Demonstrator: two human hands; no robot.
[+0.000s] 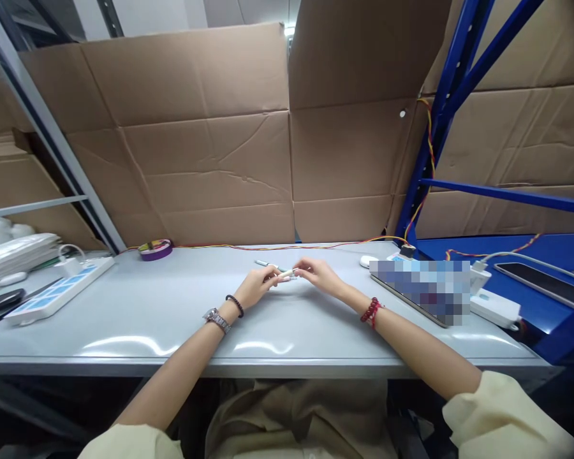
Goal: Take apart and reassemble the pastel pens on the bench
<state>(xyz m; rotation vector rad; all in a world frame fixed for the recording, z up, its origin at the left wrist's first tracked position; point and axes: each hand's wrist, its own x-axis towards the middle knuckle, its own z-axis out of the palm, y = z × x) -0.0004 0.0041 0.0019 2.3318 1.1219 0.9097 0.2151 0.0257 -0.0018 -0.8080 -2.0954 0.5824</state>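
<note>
Both my hands meet over the middle of the grey table (pixel 172 319). My left hand (pixel 257 285) pinches one end of a thin pale pen-like stick (pixel 287 273), its fingers curled round it. My right hand (pixel 318 274) pinches the other end of the same stick with fingertips pressed together. A second slim pen (pixel 266 263) lies on the table just behind my left hand. A watch and a dark bead bracelet sit on my left wrist, a red bead bracelet on my right.
A white-and-blue power strip (pixel 57 290) lies at the left, a purple tape roll (pixel 155 249) behind it. A tablet (pixel 418 290), a white charger (pixel 495 307) and a phone (pixel 540 280) sit at the right. Cardboard walls (pixel 210 140) and a blue rack (pixel 440 127) close the back.
</note>
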